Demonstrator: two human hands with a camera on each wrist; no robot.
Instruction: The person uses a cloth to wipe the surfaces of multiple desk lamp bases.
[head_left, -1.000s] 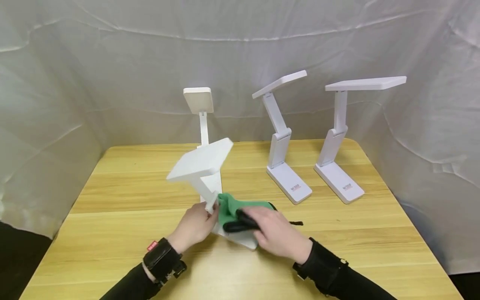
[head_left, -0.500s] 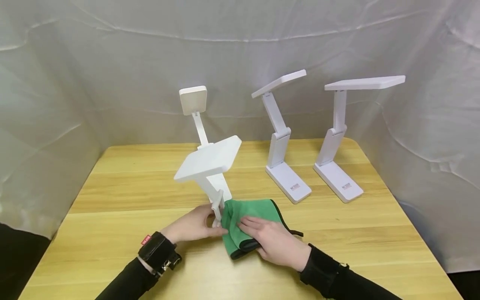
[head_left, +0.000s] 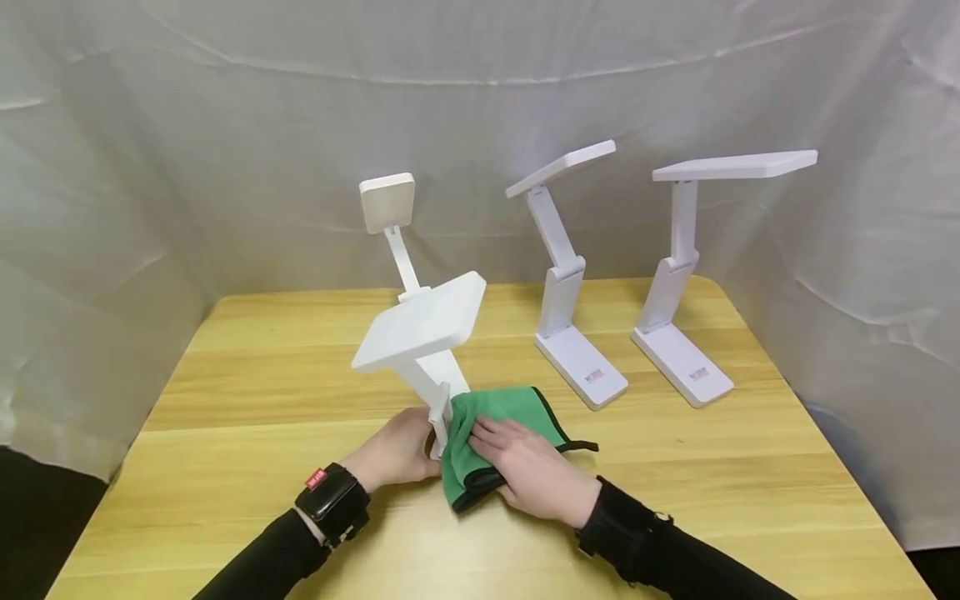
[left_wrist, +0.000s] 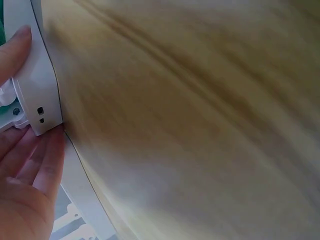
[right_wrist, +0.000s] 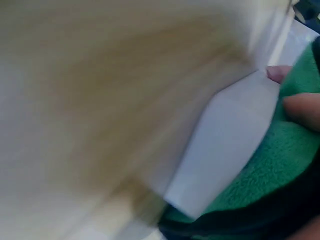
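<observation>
A white folding desk lamp (head_left: 422, 321) stands in front of me in the head view, its flat head tilted over its jointed arm. My left hand (head_left: 397, 450) grips the hinge end of its base (left_wrist: 42, 80); the left wrist view shows the thumb on the upper side and the fingers round the end. My right hand (head_left: 528, 471) lies with extended fingers on a green cloth (head_left: 517, 408) with black edging. That cloth is draped over the lamp base and hides its top. In the right wrist view one long side of the base (right_wrist: 225, 140) shows beside the cloth.
Behind the held lamp stands another white lamp (head_left: 387, 204), partly hidden by it. Two more lamps, one at back centre right (head_left: 562, 292) and one at far right (head_left: 678, 275), stand on the wooden table (head_left: 262, 358). A pale curtain (head_left: 300, 167) surrounds the table.
The cloth, bunched in my right hand a second ago, is now spread over the lamp base with the fingers laid on it. The held lamp has shifted slightly right; the lamp behind leans differently.
</observation>
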